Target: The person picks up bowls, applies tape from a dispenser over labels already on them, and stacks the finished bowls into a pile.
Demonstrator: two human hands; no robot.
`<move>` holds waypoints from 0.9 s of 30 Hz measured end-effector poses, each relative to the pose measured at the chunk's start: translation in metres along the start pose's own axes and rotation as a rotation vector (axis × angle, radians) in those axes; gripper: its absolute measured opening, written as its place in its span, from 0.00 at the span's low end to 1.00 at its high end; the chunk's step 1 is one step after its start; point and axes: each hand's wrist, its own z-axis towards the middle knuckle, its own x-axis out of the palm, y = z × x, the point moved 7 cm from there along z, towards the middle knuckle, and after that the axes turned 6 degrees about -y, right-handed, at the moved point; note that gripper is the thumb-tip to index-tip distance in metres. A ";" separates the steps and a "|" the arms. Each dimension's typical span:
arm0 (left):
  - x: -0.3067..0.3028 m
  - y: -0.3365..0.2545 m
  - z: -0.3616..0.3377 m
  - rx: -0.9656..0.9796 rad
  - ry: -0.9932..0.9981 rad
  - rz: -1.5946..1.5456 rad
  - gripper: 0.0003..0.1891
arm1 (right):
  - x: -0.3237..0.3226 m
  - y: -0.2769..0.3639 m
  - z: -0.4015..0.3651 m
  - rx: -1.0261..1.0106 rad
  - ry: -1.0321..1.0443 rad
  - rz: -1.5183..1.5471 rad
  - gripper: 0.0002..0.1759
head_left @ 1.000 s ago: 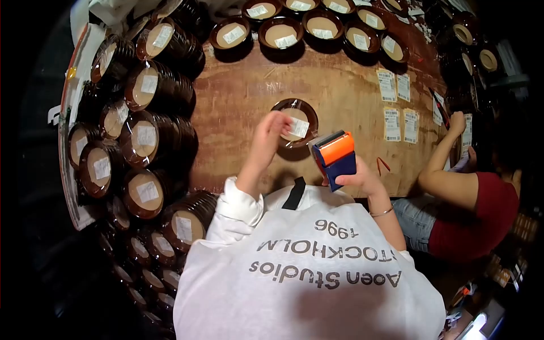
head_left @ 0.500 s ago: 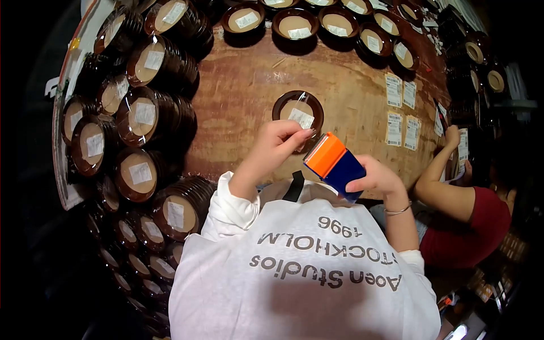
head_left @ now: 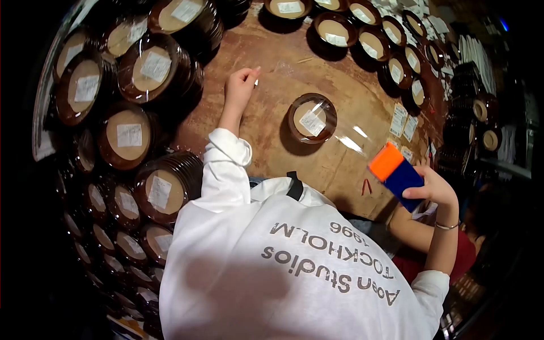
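Observation:
My right hand (head_left: 429,188) grips a blue and orange tape dispenser (head_left: 396,175) above the right part of the table. A wide strip of clear tape (head_left: 352,141) stretches from it past a brown bowl (head_left: 330,118), with its glare showing to the bowl's right. The bowl has a tan inside and a white printed label (head_left: 312,122), and it sits on the table between my hands. To the upper left, my left hand (head_left: 241,88) is closed in a pinch on the tape's far end; a small white bit shows at its fingers.
Stacks of wrapped brown bowls (head_left: 153,68) crowd the left side. More labelled bowls (head_left: 334,35) line the back and right of the wooden table (head_left: 255,141). Printed label sheets (head_left: 398,120) lie at right, near a co-worker's arm (head_left: 411,229).
My hands have moved apart: the left to the upper left, the right with the dispenser to the right. Clear tape now spans between them. The view has shifted.

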 end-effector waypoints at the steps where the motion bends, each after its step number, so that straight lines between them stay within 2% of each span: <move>1: 0.001 0.016 0.002 -0.010 -0.019 -0.009 0.16 | -0.012 -0.005 0.001 0.045 -0.047 -0.019 0.22; 2: -0.001 0.031 0.006 -0.015 -0.052 0.094 0.17 | -0.016 -0.011 0.004 0.013 0.036 -0.064 0.21; 3: -0.003 0.043 0.005 -0.030 -0.080 0.200 0.17 | -0.013 -0.012 0.004 0.100 0.065 -0.008 0.21; 4: 0.000 0.048 0.001 -0.029 -0.112 0.244 0.17 | -0.014 -0.010 0.006 0.143 0.033 -0.015 0.21; 5: 0.011 0.059 -0.001 -0.079 -0.040 0.395 0.16 | -0.016 -0.008 0.010 0.177 -0.001 -0.021 0.20; 7: 0.027 0.070 -0.012 -0.055 -0.048 0.459 0.15 | -0.020 -0.013 0.019 0.112 0.041 -0.079 0.19; 8: 0.034 0.079 -0.017 -0.073 -0.063 0.455 0.15 | -0.027 -0.019 0.021 0.102 0.033 -0.051 0.20; 10: 0.047 0.079 -0.024 0.092 -0.100 0.470 0.14 | -0.035 -0.025 0.017 0.146 0.010 -0.047 0.21; 11: 0.053 0.081 -0.028 0.078 -0.106 0.469 0.14 | -0.035 -0.022 0.012 0.200 -0.015 -0.022 0.21; 12: 0.060 0.081 -0.032 0.041 -0.076 0.460 0.13 | -0.036 -0.023 0.014 0.158 0.004 0.009 0.22; 17: 0.081 0.088 -0.041 -0.058 0.051 0.498 0.14 | -0.030 -0.020 0.011 0.214 -0.044 0.015 0.24; 21: 0.098 0.083 -0.047 -0.022 0.139 0.574 0.15 | -0.033 -0.038 0.017 0.184 -0.029 0.100 0.23; 23: 0.105 0.085 -0.050 -0.129 0.253 0.619 0.16 | -0.033 -0.041 0.018 0.192 -0.030 0.097 0.23; 27: 0.109 0.095 -0.050 -0.100 0.224 0.594 0.17 | -0.033 -0.053 0.018 0.189 -0.038 0.154 0.23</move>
